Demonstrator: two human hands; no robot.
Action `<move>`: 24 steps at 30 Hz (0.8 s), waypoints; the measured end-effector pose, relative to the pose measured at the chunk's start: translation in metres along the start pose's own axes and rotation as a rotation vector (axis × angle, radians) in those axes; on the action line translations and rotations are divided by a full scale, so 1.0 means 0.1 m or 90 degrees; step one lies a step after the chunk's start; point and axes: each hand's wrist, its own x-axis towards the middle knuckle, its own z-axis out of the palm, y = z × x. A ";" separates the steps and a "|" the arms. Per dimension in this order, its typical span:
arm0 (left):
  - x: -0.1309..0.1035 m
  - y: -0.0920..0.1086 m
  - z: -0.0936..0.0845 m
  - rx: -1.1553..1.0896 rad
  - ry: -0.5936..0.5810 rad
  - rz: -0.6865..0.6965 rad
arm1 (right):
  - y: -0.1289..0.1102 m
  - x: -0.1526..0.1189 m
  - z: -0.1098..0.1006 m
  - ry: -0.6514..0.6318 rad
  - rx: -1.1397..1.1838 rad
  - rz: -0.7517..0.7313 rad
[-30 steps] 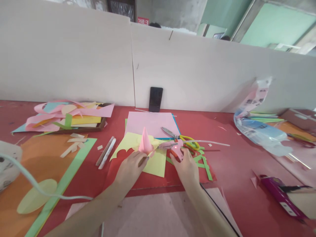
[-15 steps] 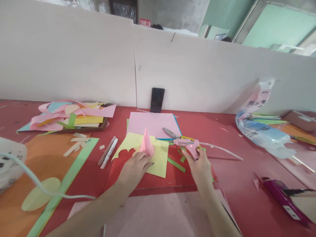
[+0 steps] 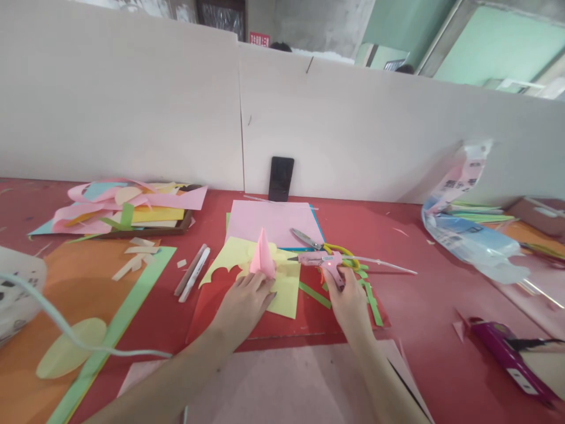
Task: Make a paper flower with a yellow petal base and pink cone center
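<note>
My left hand point(image 3: 244, 303) is closed at the base of a pink folded paper piece point(image 3: 262, 256), whose pointed tip stands up. That piece rests over a yellow paper sheet point(image 3: 285, 299) with a scalloped cut edge. In my right hand point(image 3: 350, 300) is a pink glue gun point(image 3: 331, 264), its small light glowing red. The nozzle points left, close to the pink paper but apart from it, and a clear glue stick point(image 3: 391, 265) sticks out the back. Scissors point(image 3: 306, 238) with yellow handles lie just behind the gun, the handles partly hidden.
Green paper strips point(image 3: 315, 294) lie on the red sheet. A tray of paper scraps point(image 3: 180, 227) and two pens point(image 3: 194, 275) are left; a pink sheet point(image 3: 271, 221) and phone point(image 3: 281, 178) stand behind. A plastic bag point(image 3: 472, 235) and purple device point(image 3: 507, 356) are right. A cord point(image 3: 132, 353) crosses the left.
My right hand has moved the glue gun left, bringing its nozzle over the yellow sheet toward the pink paper. My left hand has stayed almost in place.
</note>
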 end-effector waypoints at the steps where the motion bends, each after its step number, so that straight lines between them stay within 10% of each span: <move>1: 0.00 0.00 0.00 0.005 0.000 0.000 | 0.00 0.00 0.00 -0.003 -0.001 0.002; 24: 0.01 0.04 0.05 -0.025 0.002 -0.019 | -0.03 0.00 -0.05 -0.010 0.016 0.011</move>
